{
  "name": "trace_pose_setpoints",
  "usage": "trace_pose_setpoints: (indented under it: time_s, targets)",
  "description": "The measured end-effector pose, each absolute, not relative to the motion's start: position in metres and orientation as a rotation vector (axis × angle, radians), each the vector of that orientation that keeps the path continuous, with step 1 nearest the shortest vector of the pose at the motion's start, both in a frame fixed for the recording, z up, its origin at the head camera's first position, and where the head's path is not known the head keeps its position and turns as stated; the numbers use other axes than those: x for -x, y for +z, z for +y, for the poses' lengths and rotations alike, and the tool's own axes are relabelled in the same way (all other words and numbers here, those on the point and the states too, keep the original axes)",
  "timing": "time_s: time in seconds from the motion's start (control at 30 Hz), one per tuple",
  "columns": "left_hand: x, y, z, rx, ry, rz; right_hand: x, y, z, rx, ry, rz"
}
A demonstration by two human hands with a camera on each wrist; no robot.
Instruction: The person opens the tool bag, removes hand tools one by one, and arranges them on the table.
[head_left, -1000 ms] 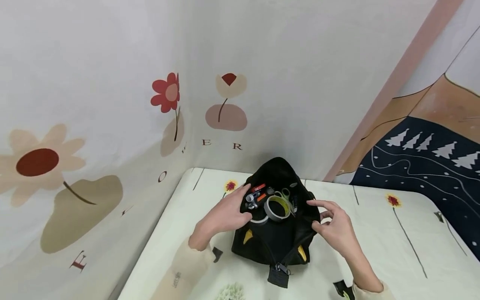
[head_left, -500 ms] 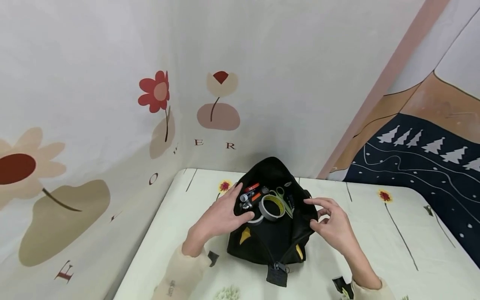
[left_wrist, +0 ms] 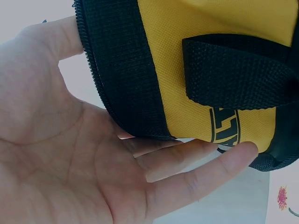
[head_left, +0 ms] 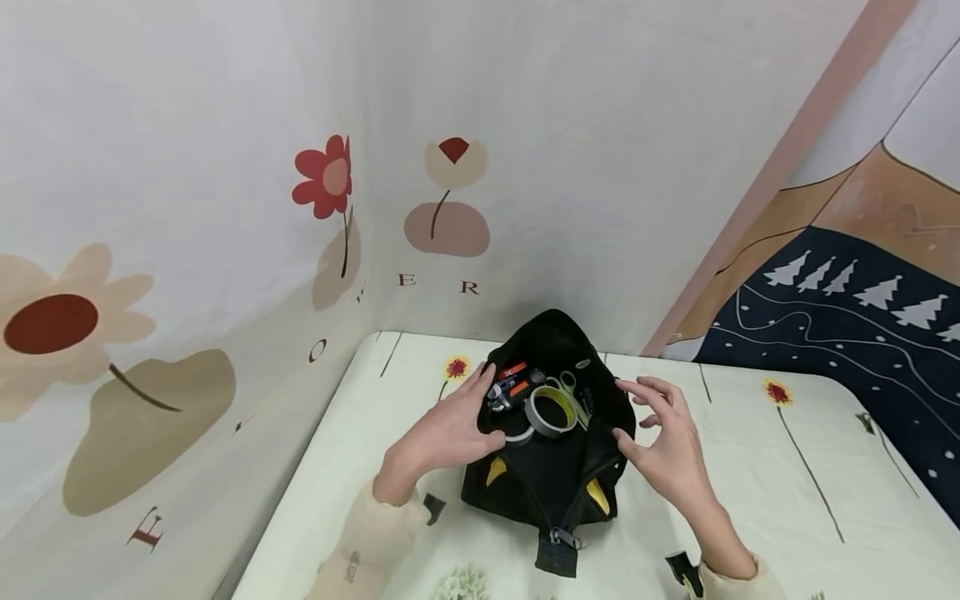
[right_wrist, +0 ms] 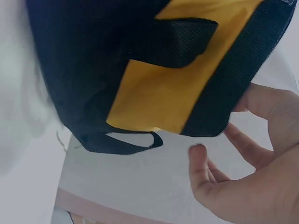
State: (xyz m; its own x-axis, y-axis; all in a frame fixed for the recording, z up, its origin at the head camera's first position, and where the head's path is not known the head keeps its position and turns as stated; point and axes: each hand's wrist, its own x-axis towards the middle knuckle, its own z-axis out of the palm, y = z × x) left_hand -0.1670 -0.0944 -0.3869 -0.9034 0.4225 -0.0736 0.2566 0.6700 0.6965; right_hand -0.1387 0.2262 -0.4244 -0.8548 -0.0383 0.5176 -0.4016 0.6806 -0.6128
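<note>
A black and yellow tool bag (head_left: 558, 492) stands with its mouth spread wide. Inside lie a grey tape roll (head_left: 540, 423), green-handled scissors (head_left: 581, 411), several pen-like items with red and orange parts (head_left: 519, 388), and a second pale ring (head_left: 519, 438), partly hidden. My left hand (head_left: 446, 425) holds the left side, thumb over the rim; its fingers reach along the yellow outside in the left wrist view, beside a black strap (left_wrist: 238, 79). My right hand (head_left: 667, 437) has spread fingers at the right rim, thumb and a fingertip right at the edge (right_wrist: 219, 102).
The bag's zip tab (head_left: 557, 557) lies toward the front on the pale flower-print tabletop (head_left: 750, 475). Printed cloth walls (head_left: 600, 167) rise behind and to the left. Dark straps (head_left: 682, 571) show near both sleeves.
My right hand has loosened from the bag's right rim, its thumb and forefinger spreading wider apart. The left hand keeps its place, and the items inside lie as before.
</note>
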Motion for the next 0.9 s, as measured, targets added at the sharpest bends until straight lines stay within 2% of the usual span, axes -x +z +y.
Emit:
trace_pose_setpoints:
  time_s: [0.4, 0.63, 0.9]
  targets:
    - [0.172, -0.38, -0.091, -0.549, 1.005, 2.662, 0.157, -0.409, 0.218, -0.579, 1.185, -2.062]
    - [0.17, -0.384, -0.093, -0.552, 0.982, 2.666, 0.169, -0.394, 0.202, -0.691, 1.134, -2.186]
    - [0.166, -0.389, -0.095, -0.535, 0.975, 2.669, 0.188, -0.401, 0.179, -0.824, 1.125, -2.411]
